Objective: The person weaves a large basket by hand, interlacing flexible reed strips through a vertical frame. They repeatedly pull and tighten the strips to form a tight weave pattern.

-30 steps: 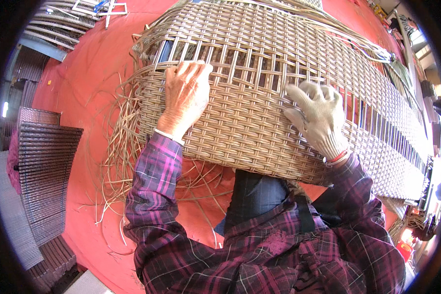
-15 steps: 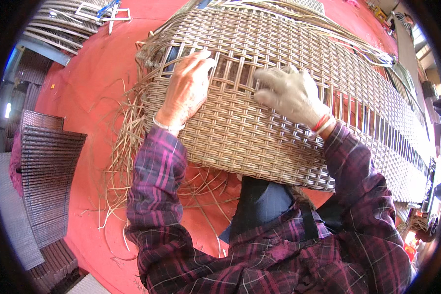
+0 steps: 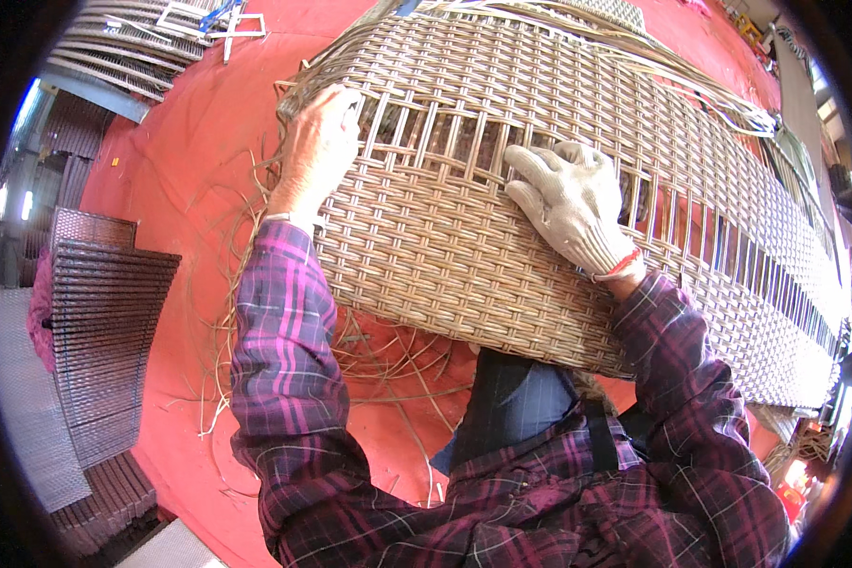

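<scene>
**Both hands back up at the open band of the weave**

At the far left of the frame I see a stack of dark woven panels [image 3: 104,331] standing on the red floor [image 3: 199,170], with pale metal frames [image 3: 142,38] in the upper left corner. No packages, labels or signs that I can make out anywhere.

Moving in, loose strands [image 3: 256,312] trail over the floor under the lower left of the wicker panel [image 3: 464,265], which fills the centre and runs off to the right edge, resting across my lap.

My left hand [image 3: 320,142], bare, has climbed to the panel's upper left corner since a second ago; its fingers are curled into the gaps there, seemingly hooked on a strand, though I cannot tell whether they grip it. My right hand [image 3: 570,204], in a white knit glove, has shifted left and up as well and now lies flat on the weave, fingers spread narrow, tips at the unwoven band [image 3: 464,142] where only the upright ribs show.

I judge the work has moved from bracing the panel to feeding the open rows.

Upper right, bundled pale strands [image 3: 729,104] run off the panel's top edge.
</scene>
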The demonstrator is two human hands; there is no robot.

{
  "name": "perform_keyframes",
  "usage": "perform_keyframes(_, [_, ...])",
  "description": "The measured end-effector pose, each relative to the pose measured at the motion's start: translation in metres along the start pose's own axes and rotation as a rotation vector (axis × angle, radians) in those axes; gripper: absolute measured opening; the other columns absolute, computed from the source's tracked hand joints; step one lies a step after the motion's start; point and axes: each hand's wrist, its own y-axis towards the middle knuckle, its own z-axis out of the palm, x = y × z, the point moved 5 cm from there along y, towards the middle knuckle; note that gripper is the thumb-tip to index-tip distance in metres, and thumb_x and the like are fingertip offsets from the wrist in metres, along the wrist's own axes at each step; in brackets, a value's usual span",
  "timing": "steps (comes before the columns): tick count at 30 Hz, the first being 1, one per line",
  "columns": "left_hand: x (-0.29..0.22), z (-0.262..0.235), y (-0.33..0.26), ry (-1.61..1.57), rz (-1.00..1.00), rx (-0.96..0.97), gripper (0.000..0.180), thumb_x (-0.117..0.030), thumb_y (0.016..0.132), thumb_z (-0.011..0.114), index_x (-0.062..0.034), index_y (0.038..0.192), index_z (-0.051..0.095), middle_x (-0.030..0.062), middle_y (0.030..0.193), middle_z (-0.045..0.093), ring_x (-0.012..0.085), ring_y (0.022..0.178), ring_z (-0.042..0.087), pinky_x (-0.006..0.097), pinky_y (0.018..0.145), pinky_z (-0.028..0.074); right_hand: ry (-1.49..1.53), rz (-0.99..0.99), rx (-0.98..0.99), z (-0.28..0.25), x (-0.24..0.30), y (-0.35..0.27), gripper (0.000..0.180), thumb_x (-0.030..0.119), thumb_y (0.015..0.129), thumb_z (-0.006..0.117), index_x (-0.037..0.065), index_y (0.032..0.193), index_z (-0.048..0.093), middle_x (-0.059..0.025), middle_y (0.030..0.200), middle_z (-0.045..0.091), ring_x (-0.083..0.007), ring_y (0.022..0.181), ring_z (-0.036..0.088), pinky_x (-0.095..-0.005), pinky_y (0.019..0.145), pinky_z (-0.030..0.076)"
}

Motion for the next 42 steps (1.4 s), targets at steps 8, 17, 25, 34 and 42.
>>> perform_keyframes(8, [0.001,0.004,-0.016,-0.064,-0.01,-0.077,0.021,-0.004,0.093,0.054,0.0018,0.111,0.065,0.0195,0.115,0.065,0.0343,0.112,0.062,0.037,0.096,0.049,0.047,0.027,-0.018,0.001,0.001,-0.003,0.03,0.036,0.089,0.062,0.017,0.112,0.064,-0.002,0.104,0.07,-0.0262,0.095,0.061,-0.0442,0.086,0.044])
perform_keyframes(17, [-0.073,0.019,-0.04,0.195,0.18,0.039,0.023,-0.012,0.085,0.066,-0.0047,0.107,0.066,0.0088,0.115,0.061,0.0264,0.111,0.056,0.042,0.094,0.041,0.027,0.097,-0.049,-0.015,0.026,-0.007,0.048,0.036,0.076,0.075,0.016,0.116,0.057,-0.0034,0.102,0.058,-0.0255,0.098,0.057,-0.0427,0.085,0.043])
perform_keyframes(25, [-0.079,0.017,-0.068,0.151,0.047,0.08,0.025,-0.014,0.085,0.068,-0.0052,0.109,0.066,0.0102,0.119,0.056,0.0293,0.105,0.055,0.043,0.093,0.04,0.061,-0.062,0.031,0.005,0.035,0.004,0.046,0.041,0.081,0.069,0.01,0.113,0.058,-0.0059,0.101,0.062,-0.0269,0.092,0.06,-0.042,0.08,0.046])
perform_keyframes(34, [-0.081,0.019,-0.049,0.098,0.071,0.019,0.021,-0.014,0.085,0.067,-0.0058,0.105,0.066,0.0085,0.117,0.059,0.0293,0.106,0.054,0.042,0.09,0.04,0.319,-0.051,0.135,0.012,0.032,0.005,0.04,0.035,0.08,0.072,0.009,0.108,0.062,-0.0099,0.097,0.06,-0.0297,0.093,0.058,-0.0433,0.078,0.048])
perform_keyframes(42, [-0.067,0.045,-0.003,0.135,0.164,0.092,0.01,-0.013,0.087,0.063,-0.005,0.091,0.068,0.0061,0.094,0.065,0.0278,0.095,0.058,0.043,0.082,0.043,0.074,0.078,-0.149,0.008,-0.004,0.012,0.036,0.034,0.08,0.072,0.011,0.106,0.062,-0.0077,0.097,0.06,-0.0288,0.092,0.058,-0.0438,0.077,0.047])
